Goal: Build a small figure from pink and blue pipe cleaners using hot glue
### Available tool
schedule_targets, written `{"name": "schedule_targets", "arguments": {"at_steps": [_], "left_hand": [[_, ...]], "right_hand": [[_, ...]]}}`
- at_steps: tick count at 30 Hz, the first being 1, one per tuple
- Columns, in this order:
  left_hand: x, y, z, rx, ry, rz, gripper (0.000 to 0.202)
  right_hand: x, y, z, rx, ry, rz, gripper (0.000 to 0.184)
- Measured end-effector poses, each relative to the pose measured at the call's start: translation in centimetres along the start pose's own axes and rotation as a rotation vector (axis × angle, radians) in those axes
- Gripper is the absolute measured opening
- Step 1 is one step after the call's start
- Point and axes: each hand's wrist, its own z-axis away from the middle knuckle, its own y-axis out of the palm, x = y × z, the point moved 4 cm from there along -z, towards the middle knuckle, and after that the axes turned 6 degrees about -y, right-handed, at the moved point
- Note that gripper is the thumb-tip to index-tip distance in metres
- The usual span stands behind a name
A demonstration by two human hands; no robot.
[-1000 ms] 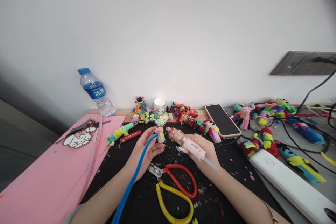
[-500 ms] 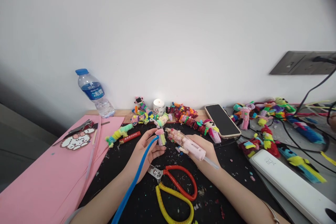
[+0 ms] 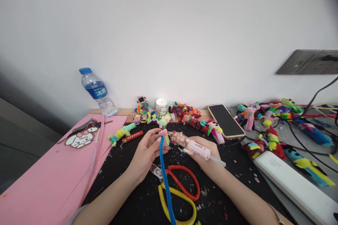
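Observation:
My left hand (image 3: 144, 153) pinches a small pipe-cleaner figure (image 3: 164, 137) with a pink top, from which a long blue pipe cleaner (image 3: 165, 182) hangs down toward me. My right hand (image 3: 206, 153) grips a pink glue gun (image 3: 191, 144); its glue-crusted nozzle points left and touches the figure. Red and yellow handled scissors (image 3: 179, 193) lie on the black mat (image 3: 132, 190) just below both hands.
A pink sheet (image 3: 47, 175) with a pixel-bead piece (image 3: 79, 139) lies left; a water bottle (image 3: 96, 93) stands behind it. Several pipe-cleaner dolls (image 3: 185, 114), a small white candle (image 3: 161, 105) and a phone (image 3: 225, 119) line the back. Cables and a white power strip (image 3: 293, 182) fill the right.
The blue pipe cleaner has swung from the left forearm to hang straight down between my hands. The glue gun's nozzle has closed in on the figure. The view shifted slightly.

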Motion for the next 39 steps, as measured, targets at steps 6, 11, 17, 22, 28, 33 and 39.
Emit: {"name": "schedule_targets", "arguments": {"at_steps": [6,11,17,22,28,33,39], "left_hand": [[-0.06,0.02,-0.02,0.005,0.017,-0.017,0.034],[-0.12,0.04,-0.03,0.000,0.015,-0.021,0.034],[-0.04,-0.01,-0.01,0.003,0.016,-0.008,0.035],[-0.10,0.03,0.04,-0.006,0.022,-0.010,0.034],[-0.16,0.04,0.04,-0.038,0.035,-0.018,0.034],[-0.24,0.06,0.11,-0.038,0.049,-0.040,0.031],[-0.34,0.10,0.09,-0.034,0.072,-0.064,0.032]], "right_hand": [[0.00,0.04,-0.01,0.035,0.001,-0.034,0.008],[-0.17,0.19,0.19,0.058,-0.012,-0.033,0.013],[0.20,0.15,-0.07,0.069,-0.036,-0.002,0.011],[0.38,0.13,-0.23,0.080,-0.025,0.024,0.007],[0.28,0.16,-0.17,0.088,-0.018,0.028,0.008],[0.52,0.15,-0.25,0.107,-0.002,0.016,0.006],[0.36,0.25,-0.26,0.119,0.028,0.006,0.004]]}}
